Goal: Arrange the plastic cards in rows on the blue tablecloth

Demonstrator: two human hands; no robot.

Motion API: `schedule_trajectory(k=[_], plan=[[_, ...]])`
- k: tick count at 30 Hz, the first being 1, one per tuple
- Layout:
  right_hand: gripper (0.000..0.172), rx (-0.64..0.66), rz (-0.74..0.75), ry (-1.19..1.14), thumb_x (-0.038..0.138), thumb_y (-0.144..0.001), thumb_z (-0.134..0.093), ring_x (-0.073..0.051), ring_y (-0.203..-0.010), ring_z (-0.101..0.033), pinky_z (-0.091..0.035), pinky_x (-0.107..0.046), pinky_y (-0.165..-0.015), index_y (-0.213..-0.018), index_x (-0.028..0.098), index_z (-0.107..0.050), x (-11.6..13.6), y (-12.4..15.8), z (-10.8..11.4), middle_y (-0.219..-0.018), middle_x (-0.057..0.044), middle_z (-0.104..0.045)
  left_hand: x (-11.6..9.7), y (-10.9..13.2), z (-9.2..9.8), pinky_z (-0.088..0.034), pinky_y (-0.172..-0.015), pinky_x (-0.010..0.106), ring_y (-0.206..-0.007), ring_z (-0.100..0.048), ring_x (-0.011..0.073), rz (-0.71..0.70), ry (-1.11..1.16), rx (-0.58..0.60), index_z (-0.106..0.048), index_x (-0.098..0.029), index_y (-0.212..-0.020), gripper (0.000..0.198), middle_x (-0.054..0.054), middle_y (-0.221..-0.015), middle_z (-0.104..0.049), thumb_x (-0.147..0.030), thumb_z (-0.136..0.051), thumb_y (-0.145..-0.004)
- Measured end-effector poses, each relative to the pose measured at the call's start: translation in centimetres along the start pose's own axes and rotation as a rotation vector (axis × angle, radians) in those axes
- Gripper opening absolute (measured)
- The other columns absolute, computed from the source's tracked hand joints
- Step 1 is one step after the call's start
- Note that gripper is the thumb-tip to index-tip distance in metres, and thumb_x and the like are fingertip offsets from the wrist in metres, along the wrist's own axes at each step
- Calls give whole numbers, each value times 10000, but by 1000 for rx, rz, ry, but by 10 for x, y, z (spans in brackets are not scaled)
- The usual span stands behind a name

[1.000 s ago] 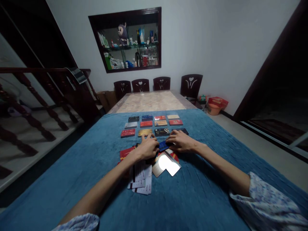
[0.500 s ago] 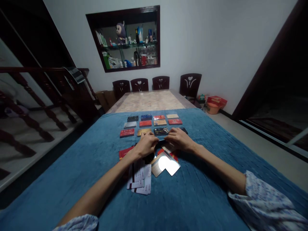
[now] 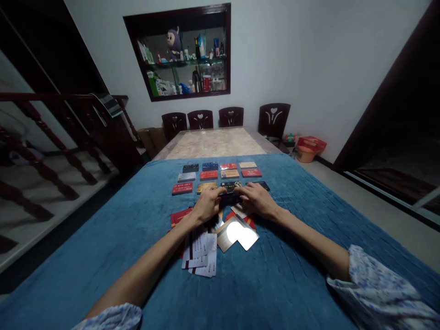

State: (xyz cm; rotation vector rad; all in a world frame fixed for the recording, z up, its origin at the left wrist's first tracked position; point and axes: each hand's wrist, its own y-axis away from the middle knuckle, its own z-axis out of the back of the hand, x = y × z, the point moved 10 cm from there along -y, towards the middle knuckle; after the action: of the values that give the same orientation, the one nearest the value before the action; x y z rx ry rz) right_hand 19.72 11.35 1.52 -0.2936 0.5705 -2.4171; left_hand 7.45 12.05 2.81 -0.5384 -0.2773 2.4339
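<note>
My left hand point(image 3: 209, 204) and my right hand point(image 3: 256, 200) meet over the near row of card stacks, fingers curled and pinching a dark card point(image 3: 229, 198) between them. This card is at the front edge of the black card stack point(image 3: 231, 186); whether it rests on the stack I cannot tell. A gold card stack point(image 3: 206, 187) lies partly behind my left fingers, and a dark stack point(image 3: 260, 185) behind my right. Below the hands are loose cards: white ones point(image 3: 199, 256), a shiny gold card point(image 3: 227, 236), a glaring silver card point(image 3: 247, 236) and red ones point(image 3: 178, 216).
More card stacks stand in rows, among them a red stack point(image 3: 182, 188), a silver stack point(image 3: 186, 177) and a blue stack point(image 3: 210, 166). A blue cloth point(image 3: 275, 284) covers the near table. Chairs point(image 3: 231, 117) line the far end, below a wall shelf point(image 3: 182, 63).
The card between my hands has moved forward and tipped from edge-on at the black stack's near side. The loose cards below look unmoved; the view has shifted slightly.
</note>
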Motion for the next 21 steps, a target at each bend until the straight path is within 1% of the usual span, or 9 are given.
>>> schedule_trajectory(k=[4,10,12,16,21], plan=[[427,4,-2,51,149,-869,-548,-233,-915,-548,-354,-334,-802,-1290,218,-576,-1,2,-3,-1009,-88,-717,1,1,-2,-449,-966,376,-1046,-584,237,7,-63,8,-620,-204,-1178,427,83,-1043,-653,-34,-514,-800],[472,6,2,105,179,-869,-565,-236,-912,-566,-339,-343,-817,-1337,227,-531,1,4,-8,-1021,-88,-718,1,3,-9,-392,-989,436,-1109,-570,270,29,-96,32,-556,-230,-1256,532,80,-1178,-663,-32,-505,-765],[484,3,6,111,171,-864,-574,-237,-918,-568,-334,-346,-815,-1342,219,-518,3,4,-10,-1036,-91,-716,1,4,-10,-378,-986,446,-1098,-579,270,37,-81,15,-549,-232,-1255,548,74,-1172,-672,-20,-488,-754],[513,-1,17,108,159,-857,-586,-246,-948,-565,-329,-350,-816,-1359,197,-487,5,3,-11,-1049,-105,-709,3,5,-10,-371,-962,446,-1052,-603,268,73,-52,-30,-564,-219,-1230,538,75,-1078,-697,-11,-477,-742],[581,-16,19,119,171,-832,-608,-266,-997,-555,-338,-371,-837,-1391,180,-449,8,1,-5,-1127,-126,-674,5,3,-1,-335,-993,463,-1073,-604,259,88,-7,-95,-568,-217,-1244,523,73,-1084,-699,-20,-472,-769]])
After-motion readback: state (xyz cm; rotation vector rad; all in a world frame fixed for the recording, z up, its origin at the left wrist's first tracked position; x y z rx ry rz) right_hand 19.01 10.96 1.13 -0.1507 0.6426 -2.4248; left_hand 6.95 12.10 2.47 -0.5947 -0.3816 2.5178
